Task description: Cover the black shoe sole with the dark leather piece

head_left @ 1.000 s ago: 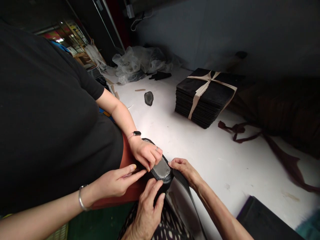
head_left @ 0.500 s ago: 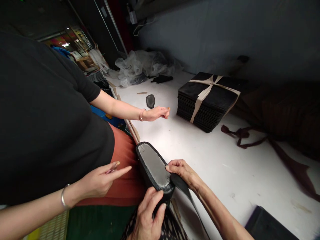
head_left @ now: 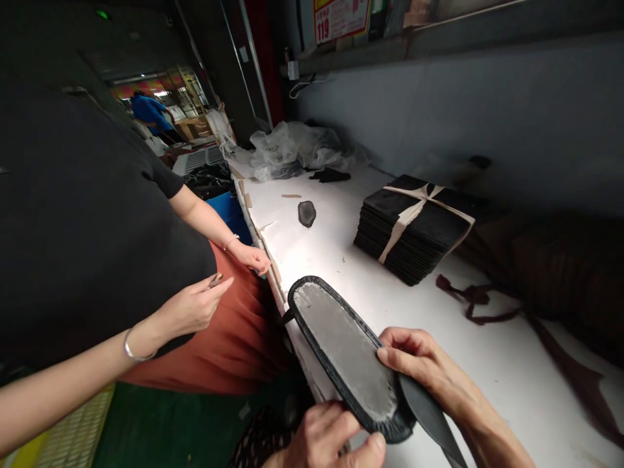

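Note:
I hold a long oval black leather piece (head_left: 348, 348), tilted toward me, with a flat grey face and a pleated black rim. My right hand (head_left: 424, 364) pinches its right edge, thumb on the grey face. My left hand (head_left: 336, 435) grips the near lower edge, partly cut off by the frame. A smooth black strip (head_left: 431, 416) hangs under my right hand. Whether it is joined to the oval piece I cannot tell.
A co-worker's hands (head_left: 192, 309) are close on the left. On the white table (head_left: 326, 260) are a bundle of black sheets (head_left: 409, 224) tied with pale strips, a small dark round piece (head_left: 307, 213), plastic bags (head_left: 297, 149) and dark red strips (head_left: 468, 296).
My hands and the oval piece have moved right, and its grey face shows more fully. The co-worker's far hand has drawn back left to the table edge. The view has shifted.

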